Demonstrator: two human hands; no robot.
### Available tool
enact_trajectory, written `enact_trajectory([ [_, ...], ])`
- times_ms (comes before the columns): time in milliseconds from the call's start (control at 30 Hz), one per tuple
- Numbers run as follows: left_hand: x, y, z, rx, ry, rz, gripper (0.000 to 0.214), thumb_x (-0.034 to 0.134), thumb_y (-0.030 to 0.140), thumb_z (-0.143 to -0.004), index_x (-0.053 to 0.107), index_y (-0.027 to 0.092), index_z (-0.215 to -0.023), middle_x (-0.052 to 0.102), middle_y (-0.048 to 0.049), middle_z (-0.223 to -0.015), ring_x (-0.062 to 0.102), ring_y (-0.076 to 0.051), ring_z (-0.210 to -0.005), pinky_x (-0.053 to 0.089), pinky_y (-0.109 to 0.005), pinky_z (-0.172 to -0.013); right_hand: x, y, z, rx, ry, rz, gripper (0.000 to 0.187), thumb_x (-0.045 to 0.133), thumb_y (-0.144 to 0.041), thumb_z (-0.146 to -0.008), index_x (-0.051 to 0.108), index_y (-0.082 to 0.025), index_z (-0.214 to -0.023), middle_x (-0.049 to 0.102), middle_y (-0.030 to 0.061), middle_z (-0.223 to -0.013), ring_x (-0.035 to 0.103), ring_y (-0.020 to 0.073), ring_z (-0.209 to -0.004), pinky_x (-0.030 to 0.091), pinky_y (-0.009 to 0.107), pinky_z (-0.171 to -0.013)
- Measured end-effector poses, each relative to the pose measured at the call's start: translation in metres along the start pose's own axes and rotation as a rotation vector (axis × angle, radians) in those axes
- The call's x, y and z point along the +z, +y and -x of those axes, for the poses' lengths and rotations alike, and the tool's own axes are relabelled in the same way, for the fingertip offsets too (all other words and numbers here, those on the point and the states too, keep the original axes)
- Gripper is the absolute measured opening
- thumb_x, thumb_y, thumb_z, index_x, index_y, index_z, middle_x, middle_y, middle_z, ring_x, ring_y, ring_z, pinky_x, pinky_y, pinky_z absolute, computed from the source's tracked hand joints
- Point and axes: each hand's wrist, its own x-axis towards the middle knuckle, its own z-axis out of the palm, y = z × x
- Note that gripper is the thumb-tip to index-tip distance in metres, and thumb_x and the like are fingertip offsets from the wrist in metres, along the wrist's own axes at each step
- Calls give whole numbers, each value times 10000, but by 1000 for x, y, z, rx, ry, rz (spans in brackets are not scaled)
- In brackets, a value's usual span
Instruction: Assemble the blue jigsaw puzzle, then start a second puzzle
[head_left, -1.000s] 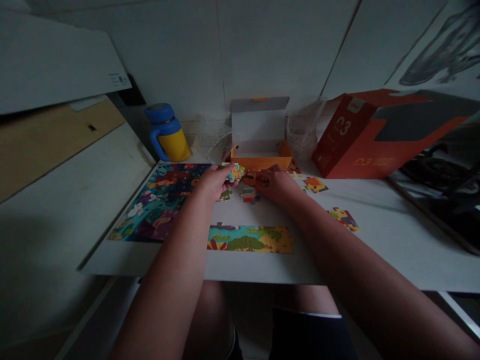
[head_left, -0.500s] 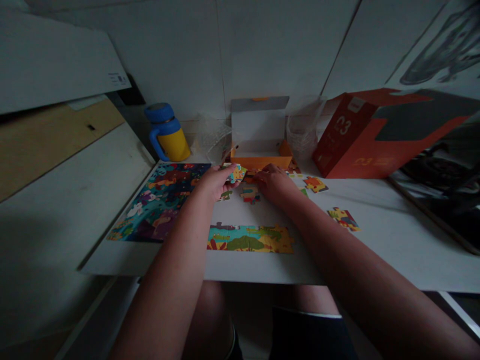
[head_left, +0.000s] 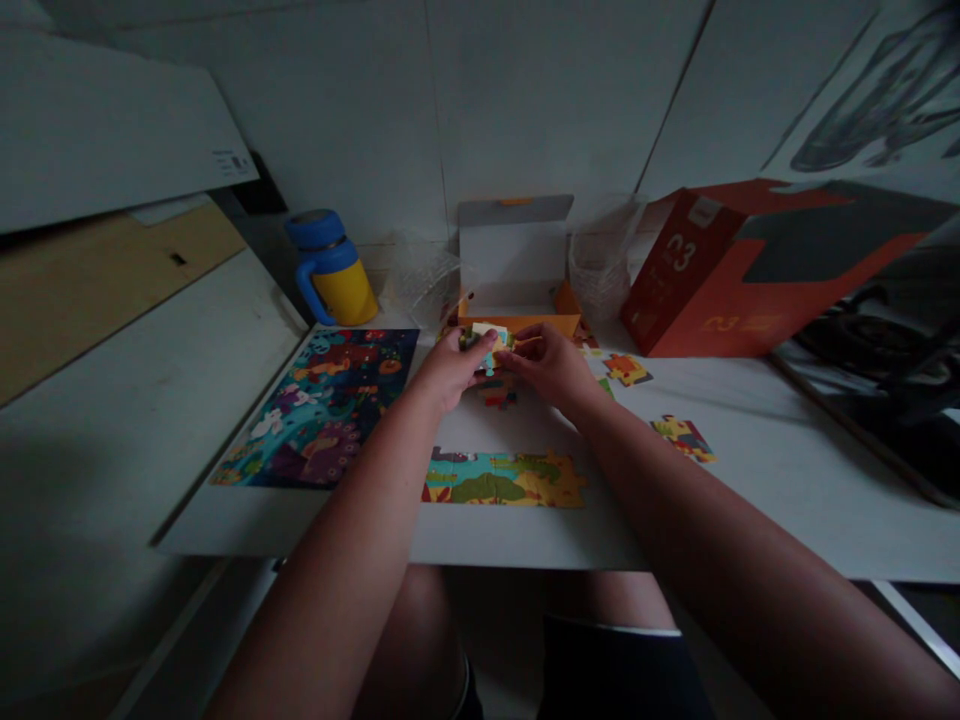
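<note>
My left hand (head_left: 450, 370) and my right hand (head_left: 551, 365) meet above the white table (head_left: 750, 480), both pinching a small cluster of joined puzzle pieces (head_left: 487, 342) held between them. Under the hands lie loose puzzle pieces (head_left: 499, 392). A joined strip of puzzle (head_left: 506, 480) lies near the table's front edge. A finished dark puzzle picture (head_left: 322, 405) lies to the left. More loose pieces sit to the right, one piece (head_left: 626, 368) near the red box and another piece (head_left: 682, 435) further out.
An open orange puzzle box (head_left: 517, 270) stands behind my hands, flanked by clear plastic bags (head_left: 600, 265). A blue and yellow mug (head_left: 334, 270) is at the back left. A large red carton (head_left: 757, 265) lies at the back right. A dark object (head_left: 885, 380) fills the right edge.
My right hand has lifted off the table and come to the left hand. Both now hold the pieces, raised slightly and shifted right.
</note>
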Motion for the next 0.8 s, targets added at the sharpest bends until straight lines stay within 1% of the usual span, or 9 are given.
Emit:
enact_trajectory([
  [133, 2, 1, 0, -13, -7, 23, 264, 851, 403, -940, 703, 210, -1041, 776, -66, -1025, 734, -173, -831, 603, -291, -726, 3, 7, -3, 75, -4, -79, 435, 832, -532, -870, 618, -245, -1118, 793, 58, -973, 755, 214, -806, 570, 309, -652],
  [200, 2, 1, 1, -12, 0, 33, 245, 839, 388, -946, 689, 213, -1031, 770, -52, -984, 725, -169, -806, 597, -291, -719, 4, 6, -2, 88, 3, -91, 420, 834, -529, -871, 625, -246, -1100, 791, 57, -967, 757, 212, -792, 579, 313, -649],
  [267, 3, 1, 1, 1, 6, 41, 200, 820, 346, -951, 680, 222, -1020, 767, -38, -979, 719, -162, -800, 585, -274, -703, 5, 4, -1, 93, 5, -108, 442, 864, -522, -838, 619, -247, -1083, 784, 49, -946, 754, 210, -779, 583, 313, -645],
  [367, 5, 0, 3, 38, 5, 48, 165, 805, 313, -936, 684, 243, -1024, 766, -24, -997, 712, -158, -801, 554, -243, -659, 5, 2, 0, 85, 2, -143, 516, 930, -493, -750, 607, -246, -1067, 765, 26, -903, 737, 204, -757, 567, 298, -610],
  [467, 6, 0, 3, 76, -2, 57, 161, 791, 310, -926, 679, 255, -1027, 759, -21, -990, 713, -168, -809, 534, -235, -630, 5, 0, 1, 81, 5, -211, 498, 947, -442, -731, 610, -250, -1043, 740, 8, -851, 717, 197, -733, 561, 294, -591],
  [567, 7, 0, 3, 101, -10, 75, 157, 777, 311, -934, 663, 250, -1023, 754, -29, -988, 721, -180, -833, 539, -242, -643, 6, -3, 2, 137, 2, -357, 465, 956, -379, -741, 597, -256, -1010, 736, 3, -846, 719, 188, -724, 601, 314, -621],
  [667, 8, 0, 4, 121, -33, 109, 176, 799, 297, -930, 662, 255, -1033, 751, -25, -1029, 724, -177, -868, 546, -247, -687, 7, -8, 5, 263, -26, -554, 429, 950, -314, -768, 575, -251, -966, 720, -18, -816, 700, 154, -680, 628, 315, -653],
  [733, 9, 1, 5, 143, -49, 132, 139, 768, 269, -956, 659, 259, -1042, 745, -17, -1045, 723, -172, -878, 553, -254, -712, 7, -12, 8, 315, -50, -645, 360, 916, -275, -812, 587, -236, -954, 711, -24, -808, 687, 126, -666, 631, 292, -675],
  [800, 11, 3, 7, 171, -66, 156, 81, 701, 225, -997, 655, 265, -1051, 736, -5, -1051, 718, -163, -878, 563, -266, -736, 5, -17, 10, 343, -80, -704, 251, 856, -237, -871, 620, -210, -951, 706, -23, -811, 673, 95, -664, 622, 253, -695],
])
